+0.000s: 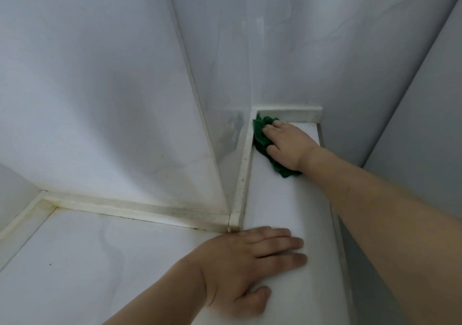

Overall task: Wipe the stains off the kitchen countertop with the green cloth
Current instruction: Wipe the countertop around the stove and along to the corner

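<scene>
The right hand's fingers lie nearly straight and close together, pressing the crumpled dark green cloth into the far corner of the narrow white stone countertop, against the raised white edging strip. The right hand seems mid-wipe; next it likely needs a firm drag nearward along the grimy strip. The cloth is bunched, half hidden under the palm. The left hand rests flat nearby, fingers together.

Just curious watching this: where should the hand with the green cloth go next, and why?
Probably drag the green cloth back along the left trim: the right hand has it in the far corner, and specks show along that trim.
</scene>
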The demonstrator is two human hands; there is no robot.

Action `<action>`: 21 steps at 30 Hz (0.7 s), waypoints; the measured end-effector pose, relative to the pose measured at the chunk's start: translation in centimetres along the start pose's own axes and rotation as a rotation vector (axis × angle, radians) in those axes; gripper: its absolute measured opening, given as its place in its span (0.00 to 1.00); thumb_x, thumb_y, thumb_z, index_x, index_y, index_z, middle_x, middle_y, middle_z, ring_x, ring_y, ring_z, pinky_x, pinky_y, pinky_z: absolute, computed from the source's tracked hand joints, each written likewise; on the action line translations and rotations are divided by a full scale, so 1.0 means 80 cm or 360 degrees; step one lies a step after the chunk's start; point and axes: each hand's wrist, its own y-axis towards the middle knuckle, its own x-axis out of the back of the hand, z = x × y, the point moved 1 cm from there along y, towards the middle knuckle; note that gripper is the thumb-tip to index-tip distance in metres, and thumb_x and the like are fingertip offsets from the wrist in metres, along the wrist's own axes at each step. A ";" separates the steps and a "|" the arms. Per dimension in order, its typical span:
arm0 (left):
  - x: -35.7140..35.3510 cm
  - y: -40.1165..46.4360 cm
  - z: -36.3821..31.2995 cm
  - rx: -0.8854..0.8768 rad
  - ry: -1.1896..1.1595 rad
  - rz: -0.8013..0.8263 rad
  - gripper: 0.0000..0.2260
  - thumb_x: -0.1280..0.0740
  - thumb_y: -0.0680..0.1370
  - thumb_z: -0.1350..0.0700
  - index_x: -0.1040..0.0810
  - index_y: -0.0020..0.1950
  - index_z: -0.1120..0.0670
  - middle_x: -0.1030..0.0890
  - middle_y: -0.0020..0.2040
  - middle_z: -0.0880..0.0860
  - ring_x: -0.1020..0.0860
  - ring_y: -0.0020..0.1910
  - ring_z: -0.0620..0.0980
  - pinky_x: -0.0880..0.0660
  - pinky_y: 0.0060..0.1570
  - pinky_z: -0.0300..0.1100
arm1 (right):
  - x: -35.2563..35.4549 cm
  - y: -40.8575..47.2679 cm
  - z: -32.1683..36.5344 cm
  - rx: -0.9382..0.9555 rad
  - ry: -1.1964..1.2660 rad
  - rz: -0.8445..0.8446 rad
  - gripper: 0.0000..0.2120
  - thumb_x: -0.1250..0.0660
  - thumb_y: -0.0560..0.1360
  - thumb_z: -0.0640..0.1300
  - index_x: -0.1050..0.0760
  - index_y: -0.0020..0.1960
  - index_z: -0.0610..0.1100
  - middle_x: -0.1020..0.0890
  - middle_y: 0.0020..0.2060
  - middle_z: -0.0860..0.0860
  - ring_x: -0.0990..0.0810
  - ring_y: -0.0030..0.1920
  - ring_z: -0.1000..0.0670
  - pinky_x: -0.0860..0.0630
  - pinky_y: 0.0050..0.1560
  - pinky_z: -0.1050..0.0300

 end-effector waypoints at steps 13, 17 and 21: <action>0.000 -0.002 -0.002 0.0011 0.0019 -0.0025 0.28 0.41 0.78 0.51 0.39 0.79 0.51 0.42 0.80 0.49 0.48 0.80 0.48 0.43 0.76 0.48 | -0.009 0.007 -0.003 -0.0030 -0.0019 0.0117 0.30 0.47 0.80 0.49 0.51 0.79 0.40 0.45 0.78 0.45 0.47 0.77 0.46 0.49 0.74 0.55; 0.003 -0.002 0.002 -0.0023 0.0086 -0.0056 0.27 0.37 0.81 0.50 0.40 0.80 0.50 0.43 0.81 0.48 0.50 0.80 0.46 0.46 0.77 0.45 | -0.007 0.032 -0.016 -0.0043 -0.0014 0.0120 0.31 0.47 0.80 0.50 0.52 0.79 0.40 0.45 0.78 0.44 0.46 0.77 0.46 0.48 0.74 0.56; -0.001 -0.001 0.006 -0.0028 0.0035 -0.0012 0.28 0.36 0.81 0.51 0.41 0.80 0.51 0.45 0.81 0.48 0.50 0.80 0.47 0.43 0.76 0.48 | -0.008 0.035 -0.019 -0.0054 -0.0091 0.0126 0.31 0.49 0.81 0.51 0.53 0.79 0.41 0.48 0.78 0.45 0.49 0.77 0.46 0.51 0.76 0.53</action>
